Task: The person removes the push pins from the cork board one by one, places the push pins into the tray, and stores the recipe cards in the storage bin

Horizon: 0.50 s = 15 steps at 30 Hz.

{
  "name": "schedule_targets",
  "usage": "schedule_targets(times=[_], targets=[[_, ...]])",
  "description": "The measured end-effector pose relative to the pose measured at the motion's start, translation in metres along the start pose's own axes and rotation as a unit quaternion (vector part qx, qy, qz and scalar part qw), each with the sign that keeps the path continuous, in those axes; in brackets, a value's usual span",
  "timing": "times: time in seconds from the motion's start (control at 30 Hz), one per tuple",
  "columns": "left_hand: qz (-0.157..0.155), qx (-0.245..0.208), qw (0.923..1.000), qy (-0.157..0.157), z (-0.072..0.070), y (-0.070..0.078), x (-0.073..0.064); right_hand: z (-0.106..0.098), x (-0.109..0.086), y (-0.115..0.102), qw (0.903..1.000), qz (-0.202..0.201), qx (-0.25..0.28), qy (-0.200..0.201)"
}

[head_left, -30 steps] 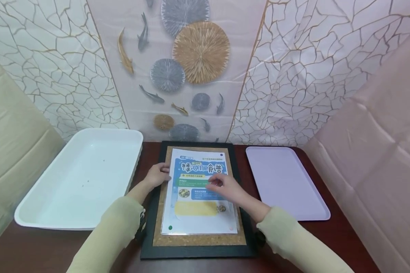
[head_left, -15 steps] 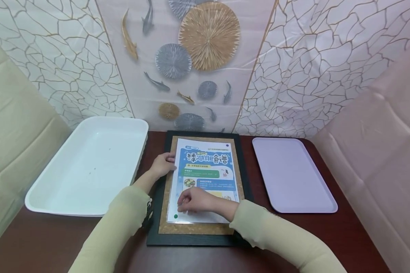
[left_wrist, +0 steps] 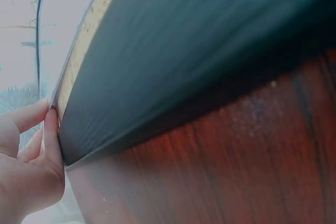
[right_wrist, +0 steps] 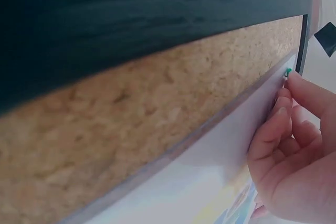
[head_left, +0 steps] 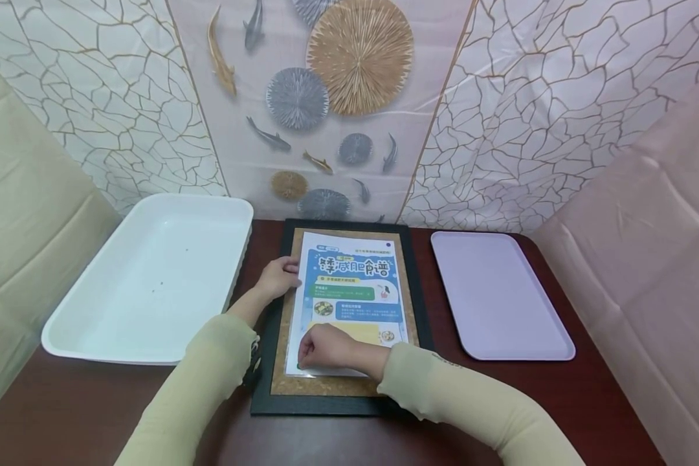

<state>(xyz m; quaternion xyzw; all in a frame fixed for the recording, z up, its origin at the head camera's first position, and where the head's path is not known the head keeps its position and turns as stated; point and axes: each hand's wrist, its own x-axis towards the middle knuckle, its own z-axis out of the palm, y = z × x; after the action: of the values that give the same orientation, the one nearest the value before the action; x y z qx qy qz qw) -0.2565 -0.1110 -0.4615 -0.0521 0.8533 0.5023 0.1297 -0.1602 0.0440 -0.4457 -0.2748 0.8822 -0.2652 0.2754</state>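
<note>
A laminated poster [head_left: 355, 294] with blue, green and yellow print lies on a cork board [head_left: 349, 387] with a black frame. My left hand [head_left: 276, 277] rests at the poster's left edge, its fingertips on the sheet's border in the left wrist view. My right hand [head_left: 326, 346] is at the poster's lower left corner. Its thumb and curled forefinger pinch a green push pin [right_wrist: 287, 72] there, as the right wrist view shows. A dark blue push pin [head_left: 388, 244] sits in the poster's upper right corner. My right hand and forearm cover much of the poster's lower edge.
To the left stands a deep white tray [head_left: 145, 285]. A shallow lilac tray [head_left: 501, 294] lies on the right. Both are on the dark red-brown table [head_left: 81, 414], with patterned cloth [head_left: 349, 129] hanging behind and plain padded walls at the sides.
My right hand has moved from above the poster's middle down and left to the green pin at the lower corner. My left hand stays at the left edge. The head view has tilted slightly.
</note>
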Motion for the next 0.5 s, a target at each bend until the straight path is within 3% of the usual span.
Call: schedule_targets(times=[0.23,0.5], targets=[[0.002,0.004,1.0000,0.004,0.0012,-0.0024,0.0034,-0.0051,0.0032,-0.0060,0.9981,0.012,-0.045,-0.039],[0.002,0.004,1.0000,0.004,0.0019,-0.0041,0.0034,-0.0098,0.0034,-0.0096,0.9961,0.014,-0.055,-0.067]])
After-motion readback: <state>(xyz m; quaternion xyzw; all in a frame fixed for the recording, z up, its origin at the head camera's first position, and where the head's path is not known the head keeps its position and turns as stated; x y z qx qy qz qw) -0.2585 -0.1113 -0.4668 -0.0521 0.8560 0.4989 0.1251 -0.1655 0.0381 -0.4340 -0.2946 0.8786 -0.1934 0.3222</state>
